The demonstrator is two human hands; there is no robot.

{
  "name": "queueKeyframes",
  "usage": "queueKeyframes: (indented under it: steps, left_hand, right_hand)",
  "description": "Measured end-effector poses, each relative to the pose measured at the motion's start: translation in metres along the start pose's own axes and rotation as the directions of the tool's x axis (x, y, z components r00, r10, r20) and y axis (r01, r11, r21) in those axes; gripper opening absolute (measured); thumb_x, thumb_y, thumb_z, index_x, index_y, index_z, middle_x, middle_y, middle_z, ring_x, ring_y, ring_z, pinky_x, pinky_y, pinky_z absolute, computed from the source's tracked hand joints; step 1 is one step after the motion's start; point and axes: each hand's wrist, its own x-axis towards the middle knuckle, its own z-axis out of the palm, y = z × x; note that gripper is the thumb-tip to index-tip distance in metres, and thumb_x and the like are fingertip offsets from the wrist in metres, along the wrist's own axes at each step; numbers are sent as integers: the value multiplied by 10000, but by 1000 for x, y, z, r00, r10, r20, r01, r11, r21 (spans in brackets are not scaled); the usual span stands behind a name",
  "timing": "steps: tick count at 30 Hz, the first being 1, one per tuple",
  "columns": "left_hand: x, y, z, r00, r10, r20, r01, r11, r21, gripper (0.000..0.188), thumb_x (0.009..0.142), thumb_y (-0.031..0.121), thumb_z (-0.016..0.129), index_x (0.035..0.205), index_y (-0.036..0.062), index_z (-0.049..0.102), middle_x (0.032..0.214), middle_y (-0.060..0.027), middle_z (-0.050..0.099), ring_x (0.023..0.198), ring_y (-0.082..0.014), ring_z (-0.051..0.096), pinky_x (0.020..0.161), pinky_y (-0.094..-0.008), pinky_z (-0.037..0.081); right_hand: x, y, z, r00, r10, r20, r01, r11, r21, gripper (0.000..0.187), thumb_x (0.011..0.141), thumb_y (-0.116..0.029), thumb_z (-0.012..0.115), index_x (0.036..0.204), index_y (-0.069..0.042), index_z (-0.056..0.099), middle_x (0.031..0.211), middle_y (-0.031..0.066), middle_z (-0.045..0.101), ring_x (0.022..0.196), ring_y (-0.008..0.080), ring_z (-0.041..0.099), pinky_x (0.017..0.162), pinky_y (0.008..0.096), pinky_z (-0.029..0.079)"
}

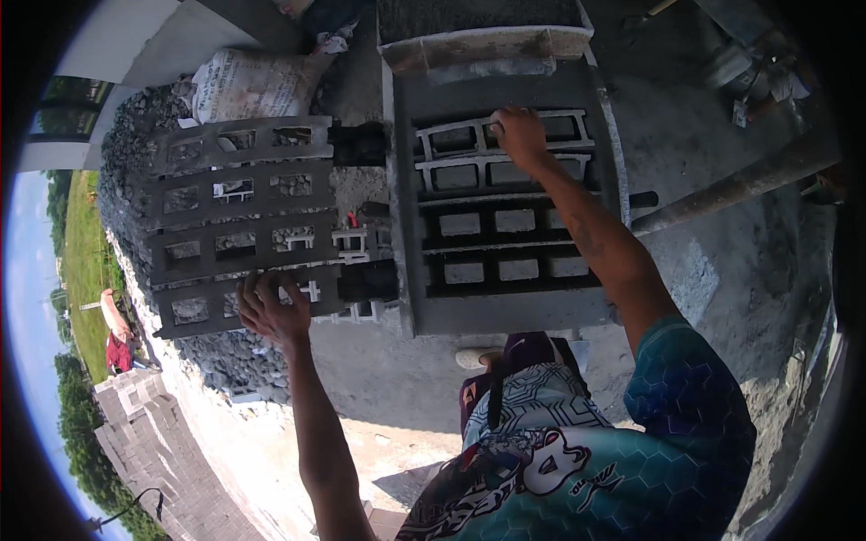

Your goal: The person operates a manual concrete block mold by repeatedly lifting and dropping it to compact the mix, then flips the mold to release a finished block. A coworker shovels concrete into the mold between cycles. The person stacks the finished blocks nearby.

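While both hands touch it, mould frame (242, 225) lies flat — long bars crosswise.

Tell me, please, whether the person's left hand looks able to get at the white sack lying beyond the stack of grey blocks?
Probably not from here: the left hand rests on the nearest grey block, and the white sack lies beyond the whole stack.

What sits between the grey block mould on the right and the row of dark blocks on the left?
In the head view, between the mould and the dark blocks lie small white grid-shaped frames on gravelly ground.
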Motion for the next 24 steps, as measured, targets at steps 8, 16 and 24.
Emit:
queueKeyframes:
  steps: [8, 16, 24]
  left_hand:
    - [-4, -12, 7, 999, 30, 23, -32, 992, 119, 324, 1014, 414, 579, 1185, 185, 732, 1400, -29, 654, 1396, -333, 519, 1103, -500, 363]
    - [1, 0, 20, 999, 0, 38, -3, 996, 88, 453, 1050, 548, 521, 1142, 170, 751, 1395, -37, 661, 1403, -342, 509, 1113, -520, 357]
    - [1, -17, 6, 986, -90, -139, 101, 992, 72, 324, 1001, 471, 635, 1068, 174, 749, 1322, -27, 682, 1402, -331, 522, 1140, -525, 362]
  right_hand:
    - [45, 8, 7, 972, 207, -112, -171, 948, 266, 276, 869, -363, 870, 1000, -137, 780, 998, 69, 721, 947, 300, 717, 793, 472, 572]
    - [131, 17, 20, 990, -125, 63, 136, 967, -215, 503, 824, -512, 830, 1075, -77, 798, 1077, 133, 775, 998, 329, 754, 846, 492, 608]
    - [171, -28, 17, 927, 147, 344, -85, 979, -188, 392, 721, -307, 803, 1045, -88, 829, 1058, 186, 799, 1008, 360, 776, 893, 486, 622]
